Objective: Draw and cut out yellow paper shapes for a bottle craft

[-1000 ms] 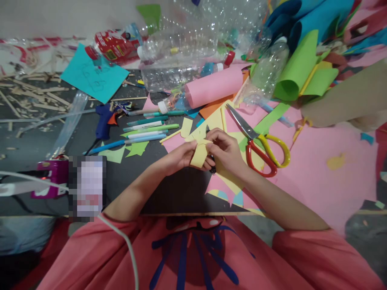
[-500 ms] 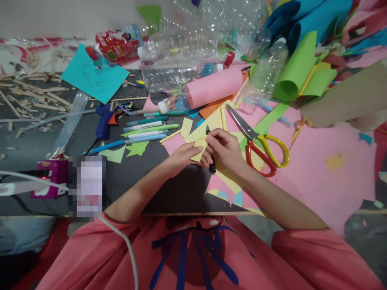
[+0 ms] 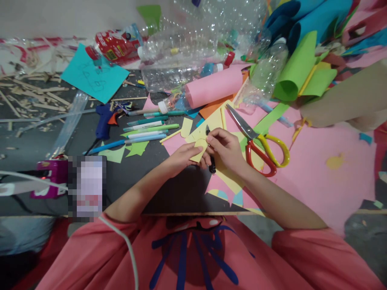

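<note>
Paper tab [image 3: 199, 143], pale yellow and round-topped, is held above the flat dark tabletop [image 3: 178, 191].
The bare left hand [image 3: 185, 156] pinches it, thumb on top; the bare right hand's [image 3: 225, 145] thumb and forefinger pinch its far edge. From here, a light, flat pinch seems wisest.

Dark, near-black tabletop [image 3: 178, 197], matte where bare. Pale, wood-coloured strip [image 3: 193, 214] along table's near edge. Plain light-grey wall [image 3: 54, 18] past far edge, clearest above far left corner; whitish band [image 3: 7, 65] with red marks between wall and dark tabletop there. Grey floor [image 3: 364, 245] below near right corner, dim, detail blurred. Below near left corner, red surface [image 3: 56, 239], kind unclear. Light soft, rather low; wall paler than tabletop.
</note>
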